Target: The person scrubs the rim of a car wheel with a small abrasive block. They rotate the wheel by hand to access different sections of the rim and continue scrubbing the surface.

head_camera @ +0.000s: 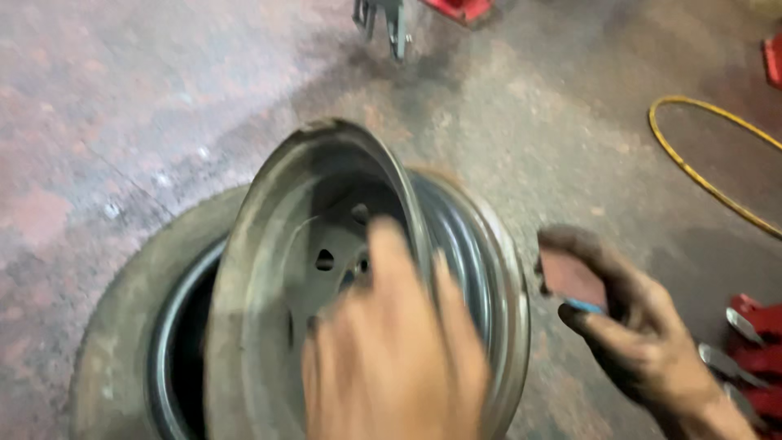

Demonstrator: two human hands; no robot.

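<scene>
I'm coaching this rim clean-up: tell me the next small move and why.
Probably bring the right hand, which holds a reddish abrasive pad clear of the metal, onto the steel rim, since the left hand already rests on it.

A: What's the floor [147, 98] like?
B: Rough concrete, stained reddish-pink in patches, greyer and darker toward the yellow hose [700, 175].

A: Where does that hose lie?
B: It curves in a loop across the darker concrete.

A: Anything near it?
B: Below the hose sit red tool parts with metal handles [753, 358]. Above it, a red object [774, 59] at the edge. Well to the hose's left stands a grey metal stand [389, 23] beside another red piece [460, 8]
</scene>
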